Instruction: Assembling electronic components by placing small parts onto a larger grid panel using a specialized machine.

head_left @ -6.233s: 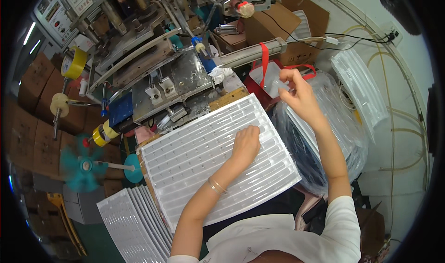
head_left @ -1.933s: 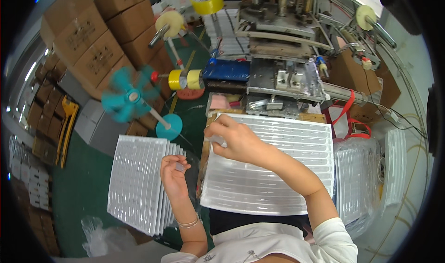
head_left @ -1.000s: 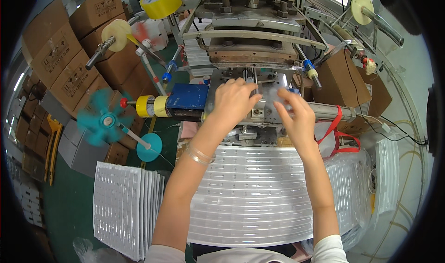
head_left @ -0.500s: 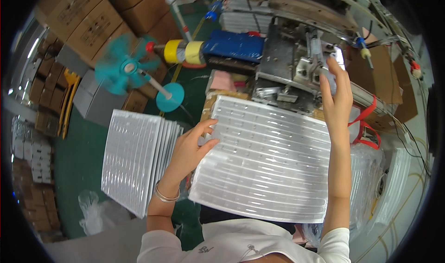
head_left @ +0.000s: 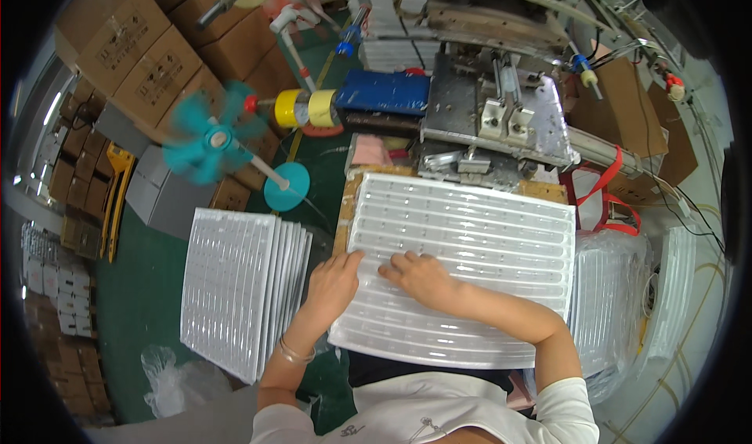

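A wide white ribbed plastic tray (head_left: 470,287), its long rows holding small clear pieces, lies in front of me. At its left edge, my left hand (head_left: 335,282) is closed, fingers bent together; whatever they grip is hidden. My right hand (head_left: 427,279) reaches across the tray's left half, fingers curled down over the rows. A thing in its fingers cannot be made out. Beyond the tray stands a metal machine with a small clamp fixture (head_left: 505,117) on its plate, and neither hand is at it.
Similar trays stand in a stack (head_left: 235,287) to the left, and wrapped trays (head_left: 607,311) lie at the right. A teal fan (head_left: 215,137) spins at the left before cardboard boxes (head_left: 149,60). A blue block (head_left: 384,92) sits beside the machine; a red-strapped bag (head_left: 599,197) is at right.
My right hand has come from the machine's fixture, where it held a translucent piece, down to the tray's left part. My left hand has moved slightly nearer me, its fingers now closer together.
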Demonstrator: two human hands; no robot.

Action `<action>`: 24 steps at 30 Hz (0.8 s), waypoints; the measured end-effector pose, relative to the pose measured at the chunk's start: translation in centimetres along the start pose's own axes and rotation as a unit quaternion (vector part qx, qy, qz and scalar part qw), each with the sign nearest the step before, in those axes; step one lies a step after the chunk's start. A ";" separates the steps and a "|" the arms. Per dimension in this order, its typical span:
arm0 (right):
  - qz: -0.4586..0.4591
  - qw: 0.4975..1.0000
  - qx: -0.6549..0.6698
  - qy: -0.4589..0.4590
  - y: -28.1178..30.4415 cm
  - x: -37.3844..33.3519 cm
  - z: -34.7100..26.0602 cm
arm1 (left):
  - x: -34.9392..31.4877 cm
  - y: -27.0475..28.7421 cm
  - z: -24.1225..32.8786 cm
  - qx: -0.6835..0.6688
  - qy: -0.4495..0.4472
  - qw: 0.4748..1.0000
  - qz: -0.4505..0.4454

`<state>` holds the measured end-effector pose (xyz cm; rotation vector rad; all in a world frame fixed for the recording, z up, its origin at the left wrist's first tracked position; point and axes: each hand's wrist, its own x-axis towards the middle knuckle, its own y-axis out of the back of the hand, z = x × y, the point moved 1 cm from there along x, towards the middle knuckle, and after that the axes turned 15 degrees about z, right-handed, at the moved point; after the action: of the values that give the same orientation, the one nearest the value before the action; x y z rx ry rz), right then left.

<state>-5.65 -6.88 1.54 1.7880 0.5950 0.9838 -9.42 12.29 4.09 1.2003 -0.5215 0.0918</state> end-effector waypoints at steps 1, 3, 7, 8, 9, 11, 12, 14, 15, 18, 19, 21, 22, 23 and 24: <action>0.004 1.000 -0.004 0.001 -0.3 0.0 0.0 | -0.1 0.1 0.1 -0.011 0.027 0.999 0.027; -0.012 1.000 -0.006 0.007 -0.7 -0.1 0.1 | -0.2 0.3 0.4 -0.028 0.066 0.997 0.008; 0.004 0.999 0.050 -0.021 0.7 -0.1 1.4 | 0.7 -0.1 1.8 -0.083 0.147 0.986 -0.015; 0.015 0.991 0.122 -0.049 1.5 -0.2 1.8 | 1.3 -0.5 2.0 -0.079 0.133 0.988 -0.008; 0.020 0.977 0.197 -0.082 2.3 -0.3 2.0 | 1.8 -0.8 2.4 -0.098 0.065 0.993 0.000; 0.040 0.968 0.218 -0.115 4.0 -1.1 3.0 | 2.1 -1.2 2.7 -0.115 -0.011 0.993 0.006; 0.056 0.954 0.239 -0.171 4.9 -1.7 3.4 | 2.1 -1.7 2.8 -0.105 -0.037 0.994 -0.014; 0.070 0.935 0.259 -0.234 6.2 -2.9 3.7 | 1.7 -2.5 2.8 -0.100 -0.057 0.992 -0.043; 0.081 0.920 0.284 -0.257 6.6 -3.5 3.8 | 1.5 -2.8 2.6 -0.101 -0.062 0.992 -0.039; 0.084 0.913 0.290 -0.275 7.4 -4.6 4.0 | 0.4 -2.9 1.7 -0.039 -0.070 0.996 -0.035; 0.093 0.922 0.269 -0.262 7.5 -4.8 3.9 | 0.0 -2.8 1.7 -0.042 -0.066 0.996 -0.041; 0.104 0.908 0.304 -0.269 7.9 -4.8 3.4 | -0.4 -2.1 1.7 -0.026 -0.075 0.997 0.012; 0.108 0.908 0.306 -0.266 8.3 -4.6 3.2 | -0.4 -1.6 1.8 -0.006 -0.089 0.996 0.002; 0.109 0.907 0.301 -0.274 8.8 -4.4 3.1 | -0.2 -1.2 1.9 -0.002 -0.095 0.995 0.007; 0.123 0.909 0.302 -0.259 9.4 -4.0 2.9 | 0.2 -0.7 2.1 -0.018 -0.080 0.996 0.018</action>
<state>-5.78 -15.18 8.10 2.6080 0.3505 0.4479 -9.73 10.09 4.12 1.1697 -0.6828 0.0176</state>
